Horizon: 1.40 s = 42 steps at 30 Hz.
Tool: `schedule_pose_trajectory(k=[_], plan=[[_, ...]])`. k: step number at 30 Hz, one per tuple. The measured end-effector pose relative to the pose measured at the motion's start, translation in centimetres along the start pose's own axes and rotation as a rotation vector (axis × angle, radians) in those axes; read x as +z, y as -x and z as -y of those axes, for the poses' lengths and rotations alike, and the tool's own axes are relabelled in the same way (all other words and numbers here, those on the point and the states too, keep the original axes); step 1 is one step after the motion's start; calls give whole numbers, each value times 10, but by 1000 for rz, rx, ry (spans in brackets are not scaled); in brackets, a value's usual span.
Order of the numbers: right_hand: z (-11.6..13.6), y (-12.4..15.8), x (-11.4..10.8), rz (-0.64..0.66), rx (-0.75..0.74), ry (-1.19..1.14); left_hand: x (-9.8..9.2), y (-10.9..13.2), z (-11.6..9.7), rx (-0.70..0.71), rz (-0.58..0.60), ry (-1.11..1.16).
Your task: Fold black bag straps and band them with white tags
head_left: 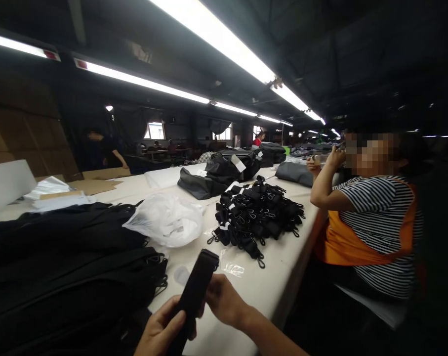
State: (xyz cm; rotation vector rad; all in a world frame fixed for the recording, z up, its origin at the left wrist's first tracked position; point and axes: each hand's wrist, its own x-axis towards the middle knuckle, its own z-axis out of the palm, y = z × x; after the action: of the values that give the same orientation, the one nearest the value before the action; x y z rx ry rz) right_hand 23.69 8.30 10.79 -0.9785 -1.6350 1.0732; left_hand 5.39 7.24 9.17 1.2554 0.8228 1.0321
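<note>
A folded black webbing strap stands tilted in front of me, low in the middle of the view. My left hand is closed around its lower part, thumb across the front. My right hand is at the strap's right edge near the top, fingers curled against it; their tips are partly hidden. Just beyond lies a pile of black straps with metal snap hooks. Left of that pile sits a white plastic bag. More long black straps with hooks are heaped at my left.
The pale table runs away from me, its right edge beside a seated person in an orange apron with raised hands. Black bags lie farther back. Cardboard and clear plastic packets are at left. Another person stands behind.
</note>
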Motion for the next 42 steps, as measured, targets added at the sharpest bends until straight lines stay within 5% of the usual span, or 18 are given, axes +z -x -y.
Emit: schedule_pose_trajectory(k=[7, 15, 22, 26, 33, 36, 42], plan=[[-19, 8, 10, -7, 87, -132, 5, -10, 7, -49, -68, 173], [-31, 11, 14, 33, 223, -344, 13, -4, 11, -51, 153, 216], [-39, 29, 11, -144, 142, -105, 13, -4, 11, -24, -55, -12], [-31, 44, 12, -273, 164, -133, 18, -4, 11, -28, -58, -87], [-15, 51, -5, 0, 297, -461, 22, -5, 14, -35, -17, -101], [-20, 52, -8, -27, 228, -247, 21, -6, 16, -34, 9, -150], [-30, 49, -7, -227, -143, 432, 24, -4, 21, 58, 137, -318]])
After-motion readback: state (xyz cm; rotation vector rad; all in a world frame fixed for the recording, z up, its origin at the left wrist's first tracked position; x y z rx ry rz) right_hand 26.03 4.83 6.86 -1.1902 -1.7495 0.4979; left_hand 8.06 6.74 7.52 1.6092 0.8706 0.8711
